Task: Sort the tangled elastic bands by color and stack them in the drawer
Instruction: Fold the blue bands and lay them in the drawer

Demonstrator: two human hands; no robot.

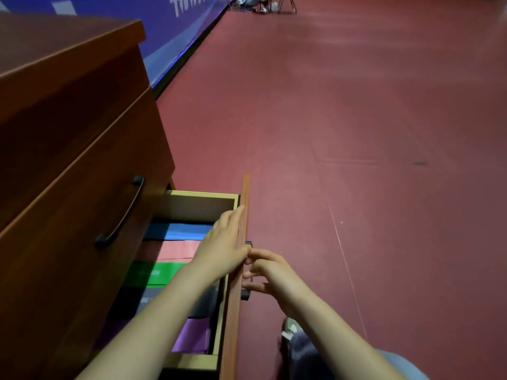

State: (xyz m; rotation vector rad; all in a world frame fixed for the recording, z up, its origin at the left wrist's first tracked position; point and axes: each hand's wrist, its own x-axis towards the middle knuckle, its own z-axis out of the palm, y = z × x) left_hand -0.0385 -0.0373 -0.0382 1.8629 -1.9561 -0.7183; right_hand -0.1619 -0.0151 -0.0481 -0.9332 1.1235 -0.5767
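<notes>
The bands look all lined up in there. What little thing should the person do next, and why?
Probably push the drawer shut. The blue band, pink band, green band, dark grey band and purple band lie sorted side by side inside; the right hand grips the drawer handle, and the left hand rests flat on the drawer front.

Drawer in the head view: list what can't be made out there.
- Grey band: head view, left forearm crosses its middle.
- Handle: head view, right hand covers its middle.
- Drawer near end: head view, cut off by the bottom edge.
- Bands per colour: head view, layers too blurred to count.
</notes>
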